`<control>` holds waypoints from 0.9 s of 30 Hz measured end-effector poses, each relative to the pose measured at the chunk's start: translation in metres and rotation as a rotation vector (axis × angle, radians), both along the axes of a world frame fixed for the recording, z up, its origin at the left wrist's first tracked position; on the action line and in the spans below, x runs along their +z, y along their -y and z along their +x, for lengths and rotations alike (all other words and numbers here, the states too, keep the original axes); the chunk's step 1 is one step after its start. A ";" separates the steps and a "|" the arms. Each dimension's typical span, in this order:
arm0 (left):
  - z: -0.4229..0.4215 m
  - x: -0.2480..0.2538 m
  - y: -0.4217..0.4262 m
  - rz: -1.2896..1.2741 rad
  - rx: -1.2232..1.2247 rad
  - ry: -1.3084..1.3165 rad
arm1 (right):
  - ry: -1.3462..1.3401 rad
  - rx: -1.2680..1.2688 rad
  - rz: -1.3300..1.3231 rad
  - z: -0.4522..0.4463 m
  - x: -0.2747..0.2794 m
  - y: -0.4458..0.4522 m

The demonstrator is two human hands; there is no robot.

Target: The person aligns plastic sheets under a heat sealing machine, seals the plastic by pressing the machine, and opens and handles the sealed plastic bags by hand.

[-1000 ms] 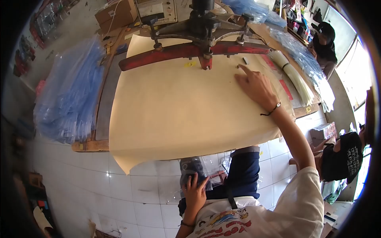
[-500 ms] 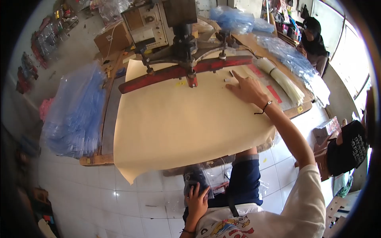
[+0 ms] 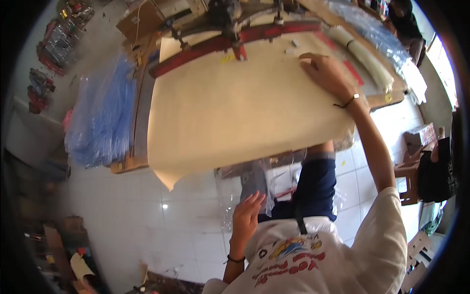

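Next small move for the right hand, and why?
I'd probably have the right hand pick the two grey bits off the sheet: they lie close by, near the red bar, and the hand appears to hold nothing. The left hand is down at the clear bag, well away from them.

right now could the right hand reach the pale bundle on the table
Probably yes: the right hand is over the tan sheet, near the pale bundle, and only a flat red strip appears to lie between.

A cardboard box sits at back left, a white-tiled floor below.
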State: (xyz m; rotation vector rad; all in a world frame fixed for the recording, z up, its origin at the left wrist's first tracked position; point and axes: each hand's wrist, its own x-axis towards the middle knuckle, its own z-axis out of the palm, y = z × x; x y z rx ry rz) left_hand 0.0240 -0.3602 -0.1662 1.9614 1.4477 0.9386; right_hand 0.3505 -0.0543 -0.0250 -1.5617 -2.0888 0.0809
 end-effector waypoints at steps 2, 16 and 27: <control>-0.014 0.033 0.004 -0.122 -0.022 0.188 | -0.133 0.134 -0.024 -0.002 0.005 0.028; -0.063 0.153 -0.071 -0.247 0.024 1.073 | -0.627 0.623 -0.547 -0.019 0.066 0.130; -0.068 0.172 -0.227 0.063 -0.056 0.316 | -0.652 0.360 -0.366 -0.026 0.038 0.034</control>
